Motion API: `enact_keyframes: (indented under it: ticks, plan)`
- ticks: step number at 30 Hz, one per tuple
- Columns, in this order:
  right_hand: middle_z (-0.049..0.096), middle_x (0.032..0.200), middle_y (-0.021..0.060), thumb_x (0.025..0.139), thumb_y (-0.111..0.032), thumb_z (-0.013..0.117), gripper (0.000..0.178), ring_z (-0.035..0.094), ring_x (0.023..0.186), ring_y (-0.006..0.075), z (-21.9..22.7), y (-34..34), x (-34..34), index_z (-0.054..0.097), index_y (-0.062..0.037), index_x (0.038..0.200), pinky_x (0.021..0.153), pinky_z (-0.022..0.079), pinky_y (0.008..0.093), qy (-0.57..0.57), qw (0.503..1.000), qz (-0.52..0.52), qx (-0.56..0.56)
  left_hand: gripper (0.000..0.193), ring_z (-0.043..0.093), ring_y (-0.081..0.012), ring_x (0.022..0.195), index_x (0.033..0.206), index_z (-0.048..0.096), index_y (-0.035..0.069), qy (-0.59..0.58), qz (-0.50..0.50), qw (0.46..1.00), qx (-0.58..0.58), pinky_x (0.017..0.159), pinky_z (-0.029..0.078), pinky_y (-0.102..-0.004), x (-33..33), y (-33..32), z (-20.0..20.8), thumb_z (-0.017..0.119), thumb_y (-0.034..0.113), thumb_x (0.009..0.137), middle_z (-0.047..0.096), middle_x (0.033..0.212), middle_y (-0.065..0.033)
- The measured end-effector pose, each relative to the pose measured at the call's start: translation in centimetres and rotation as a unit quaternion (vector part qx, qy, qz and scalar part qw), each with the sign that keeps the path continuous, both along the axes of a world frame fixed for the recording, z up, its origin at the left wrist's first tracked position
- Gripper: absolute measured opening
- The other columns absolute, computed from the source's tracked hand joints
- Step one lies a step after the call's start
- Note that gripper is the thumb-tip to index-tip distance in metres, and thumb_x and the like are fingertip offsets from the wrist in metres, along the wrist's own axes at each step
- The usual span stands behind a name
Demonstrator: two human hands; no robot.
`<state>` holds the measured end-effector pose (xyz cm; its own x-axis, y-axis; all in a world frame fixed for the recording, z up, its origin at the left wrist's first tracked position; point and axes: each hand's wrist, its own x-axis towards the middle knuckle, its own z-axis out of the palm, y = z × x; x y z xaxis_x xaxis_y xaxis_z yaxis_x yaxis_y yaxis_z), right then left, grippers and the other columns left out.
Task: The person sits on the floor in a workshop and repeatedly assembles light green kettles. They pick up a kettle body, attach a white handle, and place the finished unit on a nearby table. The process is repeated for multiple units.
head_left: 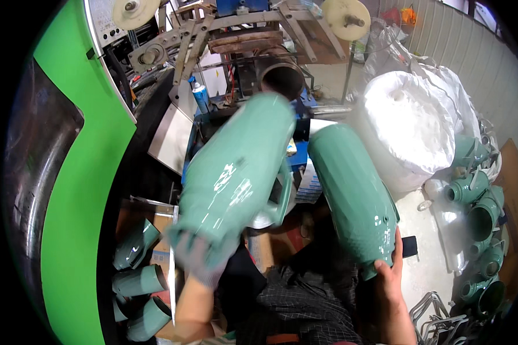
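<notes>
My left hand, in a grey glove, is closed round the narrow end of a glossy green thermos jug shell with a loop handle on its right side. This shell is tilted away from me and smeared by motion. My bare right hand grips a second green thermos jug shell by its lower, narrow end, thumb at the neck. The two shells are held side by side above my lap, slightly apart. Most of the fingers of my right hand are hidden behind its shell.
Ahead stands a machine with a round metal opening and a blue spray can beside it. Several green shells lie in a box at lower left, more at right. A white-lined drum and wire frames are nearby.
</notes>
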<state>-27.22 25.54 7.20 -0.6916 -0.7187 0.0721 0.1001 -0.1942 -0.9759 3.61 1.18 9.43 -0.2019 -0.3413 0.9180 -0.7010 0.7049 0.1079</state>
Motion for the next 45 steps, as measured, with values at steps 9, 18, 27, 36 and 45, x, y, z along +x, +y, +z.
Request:
enact_keyframes:
  ticks: [9, 18, 27, 36, 45]
  plan:
    - [0.063, 0.125, 0.0222, 0.087, -0.021, 0.068, 0.094, 0.072, 0.074, 0.0293, 7.7, -18.2, -2.3, 0.018, -0.0104, 0.166, 0.056, 0.059, 0.0336, 0.063, 0.989, 0.133, -0.033, 0.033, 0.061, -0.0294, 0.083, 0.084, 0.064, 0.018, -0.06, -0.212, 0.971, 0.09, 0.073, 0.045, -0.0497, 3.7, 3.7, -3.5, 0.087, 0.035, 0.067, 0.064, 0.094, -0.0039]
    - [0.048, 0.145, 0.019, 0.08, -0.024, 0.08, 0.105, 0.063, 0.108, 0.0353, 10.9, -39.4, -2.5, 0.019, -0.0262, 0.165, 0.065, 0.061, 0.0493, 0.069, 0.994, 0.054, 0.068, 0.027, 0.058, -0.028, 0.082, 0.083, 0.068, 0.021, -0.116, -0.342, 0.911, 0.201, 0.069, 0.042, -0.0433, 1.4, 5.2, -6.8, 0.077, 0.038, 0.064, 0.063, 0.097, -0.0011]
    - [0.053, 0.138, 0.0207, 0.092, -0.042, 0.069, 0.072, 0.068, 0.094, 0.0369, 4.9, -45.1, -5.6, 0.037, -0.0155, 0.15, 0.065, 0.064, 0.0435, -0.215, 0.959, 0.154, -0.102, 0.031, 0.056, -0.0269, 0.081, 0.085, 0.068, 0.02, -0.137, -0.337, 0.908, 0.209, 0.07, 0.042, -0.042, 1.3, 5.5, -9.4, 0.073, 0.043, 0.064, 0.061, 0.1, -0.0014]
    - [0.061, 0.141, 0.0254, 0.097, -0.061, 0.062, 0.089, 0.069, 0.119, 0.0364, 20.0, -28.1, -3.3, 0.036, -0.005, 0.161, 0.096, 0.058, 0.0499, 0.502, 0.495, 0.592, 0.39, 0.032, 0.06, -0.0309, 0.094, 0.09, 0.068, 0.02, -0.149, -0.368, 0.894, 0.207, 0.072, 0.043, -0.0451, 1.8, 4.6, -9.1, 0.076, 0.04, 0.066, 0.063, 0.107, -0.005]
    - [0.069, 0.123, 0.0222, 0.094, -0.034, 0.076, 0.078, 0.067, 0.118, 0.0227, 21.1, -20.3, -1.5, 0.044, 0.0034, 0.154, 0.092, 0.059, 0.0389, 0.343, 0.83, 0.44, -0.024, 0.017, 0.064, -0.0276, 0.092, 0.08, 0.066, 0.021, -0.262, -0.44, 0.84, 0.179, 0.075, 0.047, -0.0446, -1.2, 5.3, -2.7, 0.075, 0.032, 0.069, 0.065, 0.093, -0.0007]
